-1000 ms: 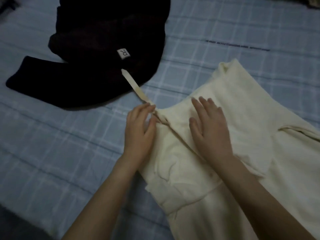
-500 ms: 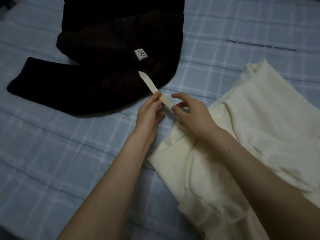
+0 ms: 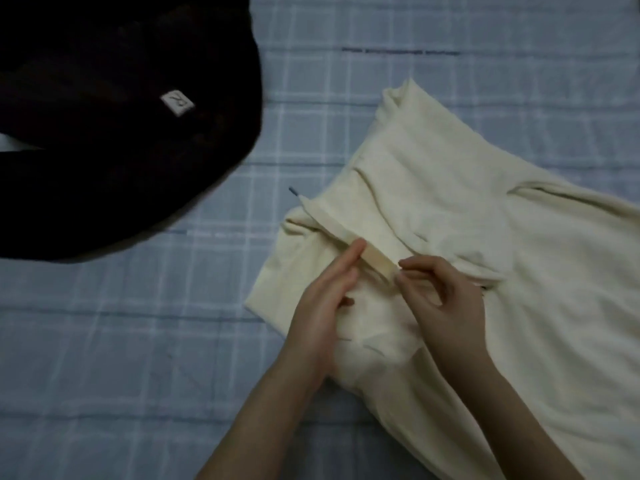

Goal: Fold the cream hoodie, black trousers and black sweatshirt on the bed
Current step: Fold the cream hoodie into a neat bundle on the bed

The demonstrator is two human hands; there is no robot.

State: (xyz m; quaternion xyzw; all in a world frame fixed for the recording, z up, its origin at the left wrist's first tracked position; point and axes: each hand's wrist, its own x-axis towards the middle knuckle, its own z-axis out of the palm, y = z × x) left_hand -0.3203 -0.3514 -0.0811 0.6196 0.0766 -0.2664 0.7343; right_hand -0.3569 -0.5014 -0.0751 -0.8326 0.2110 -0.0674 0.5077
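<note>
- Cream hoodie (image 3: pixel 450 237) lies spread on the bed (image 3: pixel 104 341), right of centre; its lower part runs out of frame at the bottom right
- Drawstring (image 3: pixel 367 254), a flat cream strip: half a second ago it stretched out across the sheet towards the black garment; now it lies back on the hoodie's own cloth, only its dark tip (image 3: pixel 293 192) poking past the edge
- Left hand (image 3: pixel 322 306) flat and slightly cupped, fingers together, pressing the cord against the neck area
- Right hand (image 3: pixel 446 299) pinching the near end of the cord between thumb and fingertips, other fingers curled
- Reading: the loose cord is being tucked in so it won't trail out of the fold; still tidying, the hoodie's real folds are not yet made
- Black garment (image 3: pixel 121 133) upper left, well apart from the hoodie, with a small pale label (image 3: pixel 177 105) showing; looks untouched and unfolded
- Too dark to tell whether that heap is the sweatshirt, the trousers, or both piled together; its top and left are cut off
- Light is dim, picture soft; the hoodie's hood and sleeves are hard to separate among the creases, a fold or pocket opening shows at right (image 3: pixel 540 192)
- Left thumb hidden under the palm, so cannot tell if it also grips the cord
</note>
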